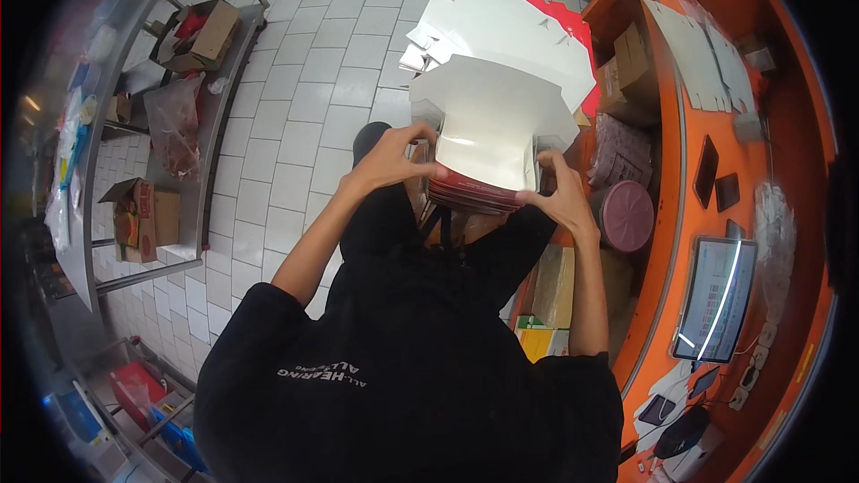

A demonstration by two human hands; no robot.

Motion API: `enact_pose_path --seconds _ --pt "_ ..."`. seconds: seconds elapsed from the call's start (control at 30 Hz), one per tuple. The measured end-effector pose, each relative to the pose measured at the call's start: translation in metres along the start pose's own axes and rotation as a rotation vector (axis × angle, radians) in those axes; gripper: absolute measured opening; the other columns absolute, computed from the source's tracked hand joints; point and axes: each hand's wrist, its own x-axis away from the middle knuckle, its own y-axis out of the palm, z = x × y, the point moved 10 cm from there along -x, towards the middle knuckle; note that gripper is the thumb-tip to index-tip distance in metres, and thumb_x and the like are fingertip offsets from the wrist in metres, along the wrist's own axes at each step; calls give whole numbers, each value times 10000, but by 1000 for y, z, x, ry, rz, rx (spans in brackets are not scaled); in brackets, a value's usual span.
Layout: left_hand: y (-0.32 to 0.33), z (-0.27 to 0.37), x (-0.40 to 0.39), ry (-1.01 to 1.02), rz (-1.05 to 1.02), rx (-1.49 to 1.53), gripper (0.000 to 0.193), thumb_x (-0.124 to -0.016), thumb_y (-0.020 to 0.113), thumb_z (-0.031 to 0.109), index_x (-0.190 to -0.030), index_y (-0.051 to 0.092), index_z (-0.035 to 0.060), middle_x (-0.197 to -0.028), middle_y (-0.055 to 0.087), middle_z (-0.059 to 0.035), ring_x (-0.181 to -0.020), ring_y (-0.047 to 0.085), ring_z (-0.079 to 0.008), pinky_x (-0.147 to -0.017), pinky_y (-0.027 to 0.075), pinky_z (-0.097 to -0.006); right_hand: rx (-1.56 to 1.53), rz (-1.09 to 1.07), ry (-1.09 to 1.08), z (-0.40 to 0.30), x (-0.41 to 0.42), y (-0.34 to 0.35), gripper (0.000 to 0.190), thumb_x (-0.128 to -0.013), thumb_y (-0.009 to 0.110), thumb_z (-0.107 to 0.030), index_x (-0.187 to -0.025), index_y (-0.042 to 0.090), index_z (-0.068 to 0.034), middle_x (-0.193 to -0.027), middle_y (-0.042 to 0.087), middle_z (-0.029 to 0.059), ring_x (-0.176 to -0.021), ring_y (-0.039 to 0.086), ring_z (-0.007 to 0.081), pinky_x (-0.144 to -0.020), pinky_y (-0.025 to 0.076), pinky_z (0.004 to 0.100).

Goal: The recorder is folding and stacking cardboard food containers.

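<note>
A thick stack of die-cut cardboard blanks (490, 134), white on top with dark red edges towards me, lies in front of my body. My left hand (402, 153) grips its left side, the thumb at the near left corner. At the right side, my right hand (562, 191) holds the near right corner between thumb and fingers. Just beyond, more flat white cardboard blanks (496, 33) lie fanned out, with red sheets (587, 57) showing beneath their right edge. What bears the stack is mostly hidden.
On the right, an orange counter (661, 215) carries a tablet (717, 298), phones and white card pieces. Cardboard boxes (627, 67) and a round pink-lidded container (627, 215) stand beneath. At the left, a metal shelf (228, 80) holds open cartons (144, 221) and a plastic bag (174, 124).
</note>
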Motion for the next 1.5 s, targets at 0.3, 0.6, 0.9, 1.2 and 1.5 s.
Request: enact_pose_path --seconds 0.3,0.6,0.9,1.2,1.5 --pt "-3 4 -9 -23 -54 16 706 -819 815 317 -1397 574 -9 -1250 685 -234 -1149 676 -331 -1001 509 -407 271 489 -60 -34 -11 -28 220 -915 723 -230 -940 688 -14 -773 647 139 -756 648 333 -683 501 448" --pt "-7 2 -2 51 -27 -94 744 -789 852 394 -1358 603 -17 -1443 519 -223 -1172 629 -366 -963 530 -399 558 93 -204 -108 -291 -11 534 -824 756 -528 -1048 743 -44 -1076 747 167 -1039 698 339 -904 555 437" --pt "-20 14 52 6 97 178 578 -886 777 311 -1364 600 38 -1367 621 -180 -1275 591 -333 -1090 444 -416 766 -547 107 -45 -311 53 988 -503 925 -621 -1181 701 61 -1194 702 234 -1116 689 349 -919 575 503" --pt "-54 23 30 35 198 531 283 -990 648 197 -1187 710 4 -1146 735 -99 -1127 649 -170 -1002 491 -343 -4 355 -163 -85 -271 -132 321 -969 667 -315 -834 682 -24 -731 605 17 -709 520 126 -650 432 321" --pt "-63 86 -43 -61 109 1440 630 -1065 383 478 -1485 395 10 -1365 553 -225 -1129 677 -295 -862 631 -357 -12 -125 -746 -272 -48 -47 926 -618 930 -535 -1352 573 -97 -1533 481 186 -1429 445 349 -1144 350 480"
